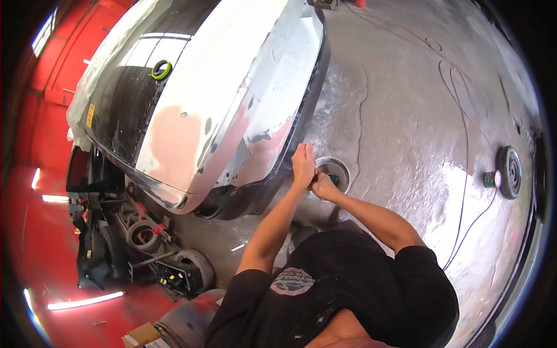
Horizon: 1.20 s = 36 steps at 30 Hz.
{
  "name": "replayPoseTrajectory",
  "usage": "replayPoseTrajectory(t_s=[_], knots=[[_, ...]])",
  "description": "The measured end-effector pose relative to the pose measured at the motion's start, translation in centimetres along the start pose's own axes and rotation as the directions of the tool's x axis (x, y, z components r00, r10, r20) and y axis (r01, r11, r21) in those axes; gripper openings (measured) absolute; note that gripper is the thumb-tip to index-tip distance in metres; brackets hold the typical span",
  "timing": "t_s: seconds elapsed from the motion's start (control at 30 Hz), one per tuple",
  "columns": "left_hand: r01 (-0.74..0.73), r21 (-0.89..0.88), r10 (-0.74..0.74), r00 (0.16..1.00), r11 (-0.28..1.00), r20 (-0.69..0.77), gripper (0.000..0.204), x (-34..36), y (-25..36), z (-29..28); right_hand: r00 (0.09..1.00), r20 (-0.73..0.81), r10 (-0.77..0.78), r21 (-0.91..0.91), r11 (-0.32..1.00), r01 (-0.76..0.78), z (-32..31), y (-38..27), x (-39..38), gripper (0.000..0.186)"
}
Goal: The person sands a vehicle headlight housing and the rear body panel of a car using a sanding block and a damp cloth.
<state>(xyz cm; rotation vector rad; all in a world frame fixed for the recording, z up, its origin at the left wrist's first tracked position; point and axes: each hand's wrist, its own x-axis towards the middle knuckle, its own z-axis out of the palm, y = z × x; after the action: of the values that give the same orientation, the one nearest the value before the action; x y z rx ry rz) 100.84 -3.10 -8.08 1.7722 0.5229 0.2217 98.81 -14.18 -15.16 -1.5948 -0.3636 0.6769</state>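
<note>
My left hand and my right hand are close together in front of me, beside the car's lower rear side. The fingers of both look closed. Whatever they hold, if anything, is hidden by the hands. Just past them a round, pale-rimmed basin or bucket sits on the floor, with something dark green in it. To the left stands the car, its body patched in white, pink and bare grey. A green-and-black roll of tape lies on the dark glass.
Cables run across the grey floor on the right. Near them are a wheel and a small can. Tyres and dark car parts crowd the red wall at left. Plastic sheeting covers the car's far side.
</note>
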Motion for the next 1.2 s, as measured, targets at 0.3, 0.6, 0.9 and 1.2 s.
replayPoseTrajectory(t_s=[0.3,0.6,0.9,1.2], knots=[[0.071,-0.212,-0.049,0.993,0.975,0.107,0.027,-1.3,-2.9,-1.1,0.974,0.123,0.191,0.198,0.957,-0.212,-4.2,-1.6,-2.7,0.029],[0.270,-0.132,-0.253,0.959,0.954,0.127,0.029,-4.3,-6.3,-4.9,0.904,-0.210,0.373,-0.081,0.914,-0.397,-10.3,9.5,-5.9,0.049],[-0.073,0.093,0.052,0.975,0.993,0.216,0.022,-5.3,-7.4,-5.4,0.854,-0.316,0.413,-0.566,0.641,-0.519,-22.6,27.2,-17.2,0.050],[-0.032,0.649,-0.050,0.993,0.760,0.108,0.087,-9.6,-11.9,-10.6,0.787,-0.283,0.548,-0.317,0.721,-0.616,-16.6,20.3,-19.8,0.035]])
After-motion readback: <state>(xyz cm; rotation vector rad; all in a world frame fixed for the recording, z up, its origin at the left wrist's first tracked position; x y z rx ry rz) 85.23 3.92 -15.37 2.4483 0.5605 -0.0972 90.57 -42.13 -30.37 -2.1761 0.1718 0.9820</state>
